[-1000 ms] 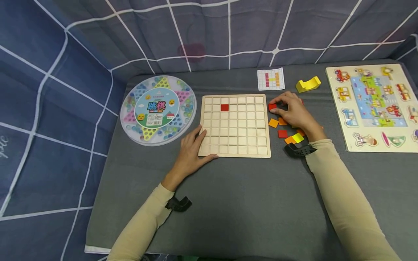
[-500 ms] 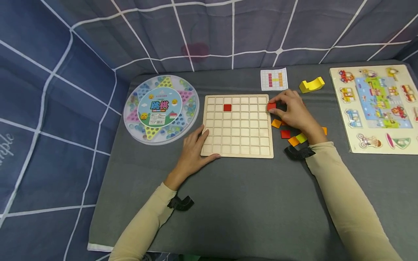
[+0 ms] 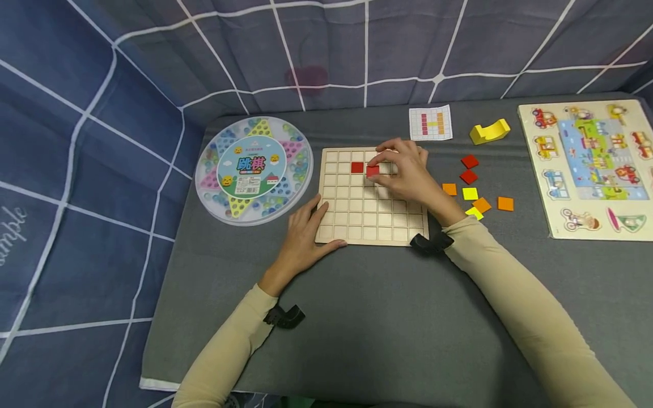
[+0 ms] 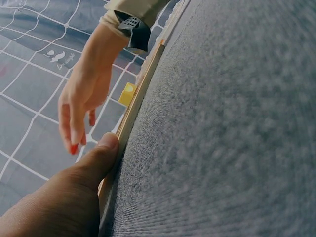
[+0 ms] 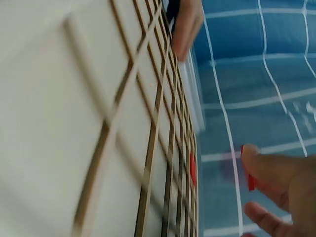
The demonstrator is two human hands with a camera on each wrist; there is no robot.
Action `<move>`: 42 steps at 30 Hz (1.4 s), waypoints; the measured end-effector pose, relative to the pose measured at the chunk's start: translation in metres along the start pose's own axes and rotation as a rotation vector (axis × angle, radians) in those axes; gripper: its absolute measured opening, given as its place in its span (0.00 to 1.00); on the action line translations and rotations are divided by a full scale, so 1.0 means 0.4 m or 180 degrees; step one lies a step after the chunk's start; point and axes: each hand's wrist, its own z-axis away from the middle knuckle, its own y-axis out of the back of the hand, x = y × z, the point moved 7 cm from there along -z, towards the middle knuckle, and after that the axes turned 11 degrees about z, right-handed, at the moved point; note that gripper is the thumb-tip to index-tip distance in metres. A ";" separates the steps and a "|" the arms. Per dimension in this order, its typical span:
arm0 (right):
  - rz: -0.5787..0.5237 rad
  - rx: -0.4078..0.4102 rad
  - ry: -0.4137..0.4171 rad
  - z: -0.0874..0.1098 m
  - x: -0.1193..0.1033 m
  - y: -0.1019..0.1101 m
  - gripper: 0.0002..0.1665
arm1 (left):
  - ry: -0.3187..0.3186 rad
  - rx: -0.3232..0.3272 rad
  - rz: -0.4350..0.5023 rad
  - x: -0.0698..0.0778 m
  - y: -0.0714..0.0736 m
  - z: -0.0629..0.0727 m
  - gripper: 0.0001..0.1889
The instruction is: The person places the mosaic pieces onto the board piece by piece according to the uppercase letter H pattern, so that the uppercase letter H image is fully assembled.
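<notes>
A square wooden grid board (image 3: 371, 221) lies on the grey cloth in the head view. My left hand (image 3: 302, 241) rests at its lower left corner, fingers along the left edge and thumb (image 4: 109, 140) on the near edge. Over the board's upper part, my right hand (image 3: 403, 170) pinches a red square tile (image 3: 372, 170) between thumb and fingers. The right wrist view shows this held tile (image 5: 249, 173) raised off the grid. Another red tile (image 3: 357, 167) sits in a cell just left of it.
Loose red, yellow and orange tiles (image 3: 482, 204) lie right of the board. Behind are a printed pattern card (image 3: 431, 123) and a yellow curved block (image 3: 490, 131). A round game box (image 3: 209, 201) stands left, a picture puzzle board (image 3: 592, 212) far right.
My right hand has moved left from beside the board to above its upper cells, carrying the red tile. The left hand keeps its place at the corner.
</notes>
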 end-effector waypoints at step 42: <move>0.0080 -0.0239 -0.0281 -0.026 0.008 -0.129 0.14 | 0.0030 0.0017 -0.0084 0.000 0.003 -0.004 0.48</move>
